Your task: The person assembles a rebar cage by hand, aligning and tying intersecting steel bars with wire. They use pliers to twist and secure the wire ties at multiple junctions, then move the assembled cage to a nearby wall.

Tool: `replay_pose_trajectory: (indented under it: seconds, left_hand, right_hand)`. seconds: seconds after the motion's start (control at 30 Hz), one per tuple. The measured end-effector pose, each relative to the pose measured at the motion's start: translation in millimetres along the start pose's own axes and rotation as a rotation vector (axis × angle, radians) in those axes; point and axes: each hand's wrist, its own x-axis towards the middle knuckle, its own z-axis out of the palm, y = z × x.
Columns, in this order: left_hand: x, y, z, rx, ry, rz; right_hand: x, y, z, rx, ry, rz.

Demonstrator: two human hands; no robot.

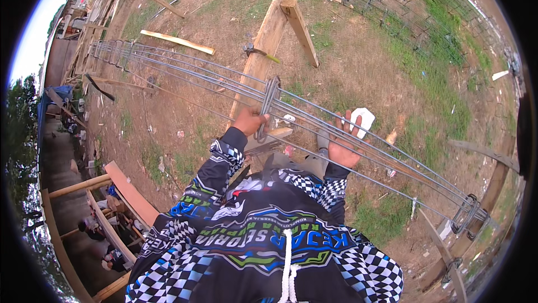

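Note:
Several long steel rebar rods (325, 115) run from the far left to the near right in front of me. Around them, near the middle, stands a bunch of metal stirrups (271, 98). My left hand (249, 120) is closed on the lower left part of that bunch, thumb toward the rods. My right hand (343, 145) is at the rods farther right, fingers spread; rods cross in front of it. Beyond the stirrups, a pair of pincers (259, 52) with a yellow-green handle rests on a wooden plank (268, 36).
More stirrups (469, 215) gather at the rods' right end, by a wooden post (493, 179). Others (120, 53) are spaced along the left end. A loose wood strip (178, 42) lies on the dirt. At lower left, a timber frame (109, 219) borders a lower area with people.

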Motion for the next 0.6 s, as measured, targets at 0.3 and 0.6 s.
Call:
replay_pose_trajectory:
  seconds: [0.3, 0.6]
  left_hand:
    - [-37.9, 35.5, -12.2, -0.086, -0.019, -0.009]
    - [-46.5, 39.5, -97.6, -0.232, 0.066, 0.004]
  right_hand:
    - [-14.0, -3.7, 15.8, -0.040, 0.000, -0.005]
    - [-14.3, -3.1, 25.6, -0.064, -0.077, 0.028]
